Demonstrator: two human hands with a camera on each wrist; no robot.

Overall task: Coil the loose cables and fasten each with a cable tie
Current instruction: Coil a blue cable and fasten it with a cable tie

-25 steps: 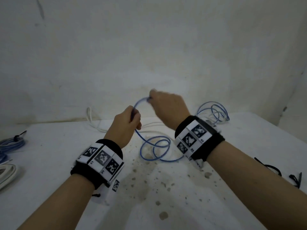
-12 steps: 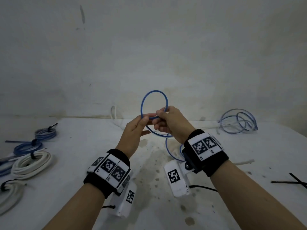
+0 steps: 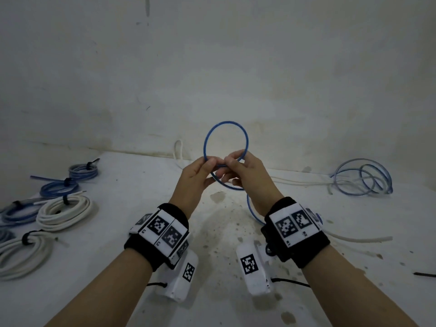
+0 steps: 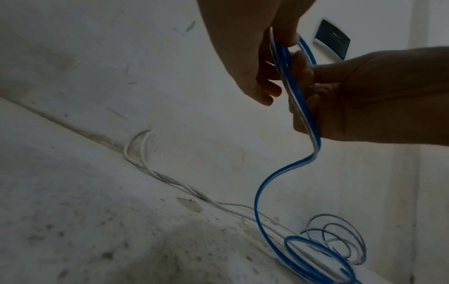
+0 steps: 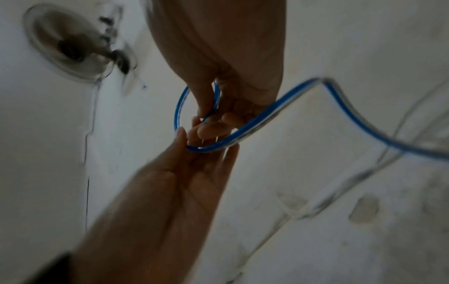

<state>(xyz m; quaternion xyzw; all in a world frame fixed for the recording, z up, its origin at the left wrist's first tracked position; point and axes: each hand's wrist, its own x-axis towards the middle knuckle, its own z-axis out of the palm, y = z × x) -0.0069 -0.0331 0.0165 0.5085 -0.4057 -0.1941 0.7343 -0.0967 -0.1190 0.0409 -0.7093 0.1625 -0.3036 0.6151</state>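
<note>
— What do we have in front of us?

— We see both hands raised above the white desk (image 3: 118,232), meeting at a blue cable (image 3: 226,125) that forms one round loop standing upright over the fingers. Our left hand (image 3: 197,178) pinches the loop's lower edge between thumb and fingers; our right hand (image 3: 245,173) has its fingers curled round the same crossing, just beside the left.

— And where does the cable go from there?

— Below the right hand it drops to the desk. In the left wrist view we see it (image 4: 264,184) curve down from the hands and end in further loose rings lying on the surface. In the right wrist view the strand (image 5: 267,113) runs across our right palm and off to the right edge, and the left hand (image 5: 184,173) reaches up from below, its fingertips touching the loop.

— What else lies on the desk?

— At the far left we see tied coils: two white coils (image 3: 63,211) and several blue coils (image 3: 59,188), each bound with a dark tie. At the right, near the wall, sits a loose pale-blue cable (image 3: 363,179) in untidy rings, and a loose white cable (image 3: 306,184) trails along the back edge. A black cable tie (image 3: 424,274) shows at the right edge, well apart from the hands.
</note>
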